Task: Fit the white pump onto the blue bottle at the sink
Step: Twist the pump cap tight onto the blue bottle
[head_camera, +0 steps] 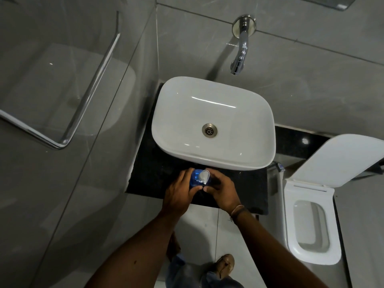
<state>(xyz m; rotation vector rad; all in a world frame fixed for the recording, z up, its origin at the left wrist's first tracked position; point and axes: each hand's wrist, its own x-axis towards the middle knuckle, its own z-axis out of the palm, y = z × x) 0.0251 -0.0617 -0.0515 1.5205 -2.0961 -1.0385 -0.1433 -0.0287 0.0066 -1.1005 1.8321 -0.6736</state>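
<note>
A bathroom corner is seen from above. One glass shower screen [83, 100] fills the left side, its far edge running down beside the black worktop [245, 183], so little room is left on that side. One white toilet [309, 229] with its lid raised stands just to the right of the worktop, closing in that side as well. One white basin [212, 123] sits on the worktop and takes up most of it; only a narrow bare strip is left along the front edge, and more open black surface to the basin's left. One chrome tap [240, 50] juts from the wall above the basin.

On the front strip, just before the basin's rim, one blue bottle [195, 178] is held between two hands. The left hand [179, 194] is wrapped around the bottle's left side. The right hand [221, 191] is closed in from the right, its fingers by the one white pump [204, 176], which sits on top of the bottle. Whether the pump is fully seated cannot be told. The bottle's lower body is hidden by the hands.
</note>
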